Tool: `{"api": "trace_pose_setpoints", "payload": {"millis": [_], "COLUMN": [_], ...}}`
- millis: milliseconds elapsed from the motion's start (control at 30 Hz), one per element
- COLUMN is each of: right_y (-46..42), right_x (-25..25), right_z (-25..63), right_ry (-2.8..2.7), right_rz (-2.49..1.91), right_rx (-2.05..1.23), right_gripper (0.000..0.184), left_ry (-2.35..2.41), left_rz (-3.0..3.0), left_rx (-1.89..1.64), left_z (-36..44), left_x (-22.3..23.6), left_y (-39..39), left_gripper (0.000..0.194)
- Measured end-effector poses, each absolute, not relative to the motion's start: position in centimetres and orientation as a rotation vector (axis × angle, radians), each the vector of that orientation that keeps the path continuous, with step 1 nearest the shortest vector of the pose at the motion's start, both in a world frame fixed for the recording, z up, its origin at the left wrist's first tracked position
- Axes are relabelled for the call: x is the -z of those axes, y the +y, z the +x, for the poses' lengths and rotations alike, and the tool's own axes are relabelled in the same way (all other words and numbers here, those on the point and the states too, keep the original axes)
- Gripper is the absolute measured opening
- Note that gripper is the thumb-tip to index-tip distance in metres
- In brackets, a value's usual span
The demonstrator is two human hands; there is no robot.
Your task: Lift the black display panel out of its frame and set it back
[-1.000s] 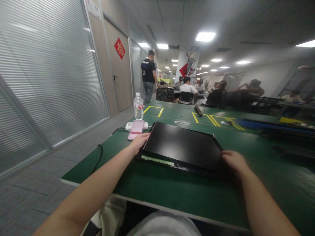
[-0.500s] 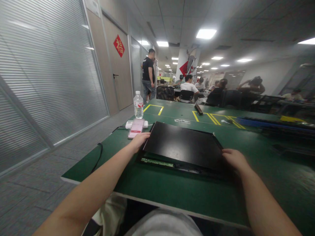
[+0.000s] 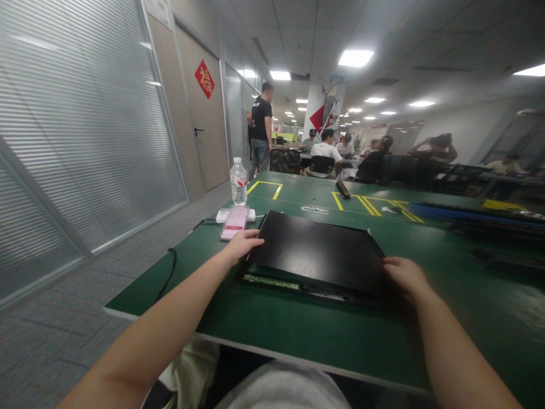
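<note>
Two edges gripped! Left hand (image 3: 242, 247) pinches the black panel (image 3: 317, 247) on its left, right hand (image 3: 406, 278) clasps its right side, neither nearer; it lies between them over the green table (image 3: 272, 335), long axis running left to right.

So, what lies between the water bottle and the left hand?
In the head view, a phone and, partly behind it, a white device lie between the bottle and the left hand.
</note>
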State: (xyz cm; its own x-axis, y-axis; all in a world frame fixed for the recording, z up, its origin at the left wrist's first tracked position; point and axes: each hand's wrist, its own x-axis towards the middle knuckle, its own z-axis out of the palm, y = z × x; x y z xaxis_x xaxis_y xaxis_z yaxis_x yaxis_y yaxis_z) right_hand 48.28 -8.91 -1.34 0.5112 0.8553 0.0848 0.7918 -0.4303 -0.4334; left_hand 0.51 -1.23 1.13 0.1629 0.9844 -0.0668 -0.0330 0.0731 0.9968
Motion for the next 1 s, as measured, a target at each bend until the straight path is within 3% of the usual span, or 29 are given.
{"api": "trace_pose_setpoints", "payload": {"millis": [300, 667, 833, 1000], "right_y": [-8.9, -8.8, -8.3, -8.1], "right_x": [1.2, 1.4, 2.0, 2.3], "right_z": [48.3, 48.2, 48.8, 49.0], "right_ry": [-1.401, -1.246, -1.108, -1.006], "right_rz": [-2.327, -2.272, -2.170, -2.073], "right_rx": [-0.211, -0.245, -0.261, -0.307], "right_gripper": [0.035, 0.032, 0.040, 0.020], "left_ry": [0.973, 0.784, 0.724, 0.677], "left_rz": [1.210, 1.236, 1.304, 1.373], "left_rx": [-1.126, -1.169, -1.216, -1.286], "left_z": [1.0, 1.3, 1.3, 1.3], "left_x": [-1.5, -2.1, -2.0, -2.0], "left_y": [-1.7, -2.1, -2.0, -2.0], "left_gripper": [0.068, 0.068, 0.068, 0.065]}}
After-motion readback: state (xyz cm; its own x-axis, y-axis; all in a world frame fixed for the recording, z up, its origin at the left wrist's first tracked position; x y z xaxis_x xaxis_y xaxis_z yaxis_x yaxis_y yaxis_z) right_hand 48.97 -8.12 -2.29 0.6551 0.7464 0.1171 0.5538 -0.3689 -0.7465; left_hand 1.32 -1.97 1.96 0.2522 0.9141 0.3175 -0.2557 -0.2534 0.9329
